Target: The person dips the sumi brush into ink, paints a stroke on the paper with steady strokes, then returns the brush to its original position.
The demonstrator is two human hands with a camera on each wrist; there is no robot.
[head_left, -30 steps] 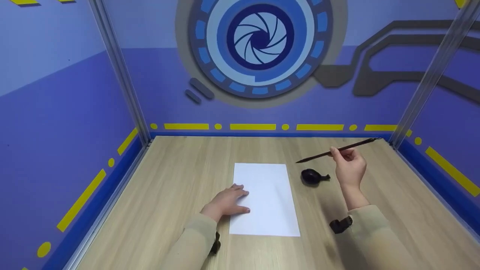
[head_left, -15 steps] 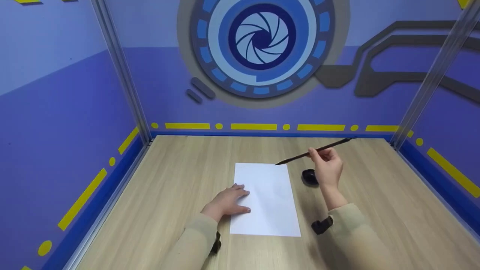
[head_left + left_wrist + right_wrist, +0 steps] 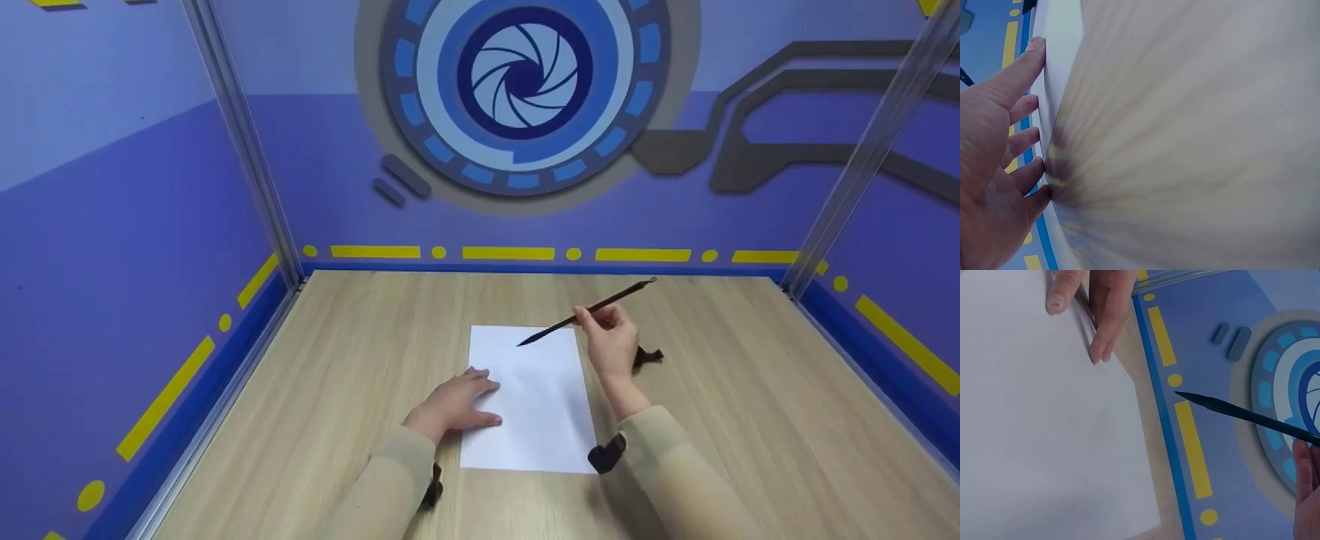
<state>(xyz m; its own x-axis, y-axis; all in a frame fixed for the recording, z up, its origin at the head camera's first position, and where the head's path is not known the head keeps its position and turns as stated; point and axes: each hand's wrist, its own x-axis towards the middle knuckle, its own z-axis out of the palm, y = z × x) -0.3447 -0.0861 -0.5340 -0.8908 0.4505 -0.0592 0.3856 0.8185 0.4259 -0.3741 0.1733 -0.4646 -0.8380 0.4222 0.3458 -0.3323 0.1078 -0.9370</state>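
A dark writing brush (image 3: 551, 328) is pinched between the thumb and fingers of my right hand (image 3: 611, 346), its shaft slanting up to the right. The pointed tip is over the upper part of a white sheet of paper (image 3: 536, 409); in the right wrist view the brush (image 3: 1241, 413) appears raised off the sheet. My left hand (image 3: 454, 405) rests with spread fingers on the paper's left edge, also visible in the left wrist view as a hand (image 3: 1002, 140) at the sheet's side. Behind my right hand, a small black dish is mostly hidden; only its stubby handle (image 3: 651, 357) shows.
A light wood-grain table (image 3: 360, 337) lies under everything. Blue printed panels (image 3: 300, 165) with yellow dashes stand at its back and sides, joined by metal corner posts (image 3: 247, 142). Small black devices (image 3: 607, 454) sit at both wrists.
My right hand has moved left with the brush, bringing its tip from right of the paper to over it. The hand now covers most of the black dish. My left hand stays put.
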